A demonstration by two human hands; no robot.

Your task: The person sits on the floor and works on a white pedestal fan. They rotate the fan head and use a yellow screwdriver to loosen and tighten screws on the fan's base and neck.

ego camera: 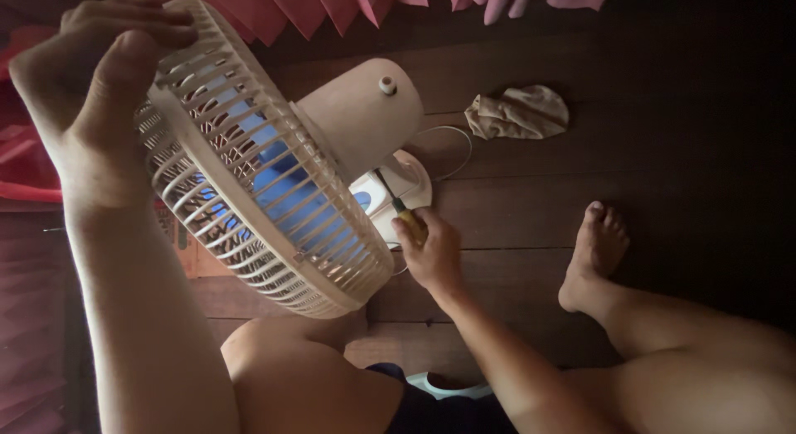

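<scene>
Dark brown wooden floor (pixel 663 135) planks run across the scene, dim toward the right. Along the far edge hangs a pink pleated curtain (pixel 332 3). A crumpled beige cloth (pixel 518 112) lies on the floor at far right of centre, with a thin white cord (pixel 452 144) looping near it. The person sits on the floor, bare knee (pixel 282 351) near the middle and bare foot (pixel 593 252) out to the right.

The table fan (pixel 265 169) is cream-coloured, tilted on its side at left of centre. Its round slatted cage faces near-left, and blue blades (pixel 290 202) show through the slats. Behind the cage sits the rounded motor housing (pixel 365 115) with a small knob on top, and farther right the pale base (pixel 394 193) rests on the floor.

The left hand (pixel 91 77) clasps the cage rim at far left, fingers curled over it. The right hand (pixel 427 252) has its grip closed round a screwdriver (pixel 402 210) with a yellow handle, its shaft pointing up toward the joint between housing and base.
</scene>
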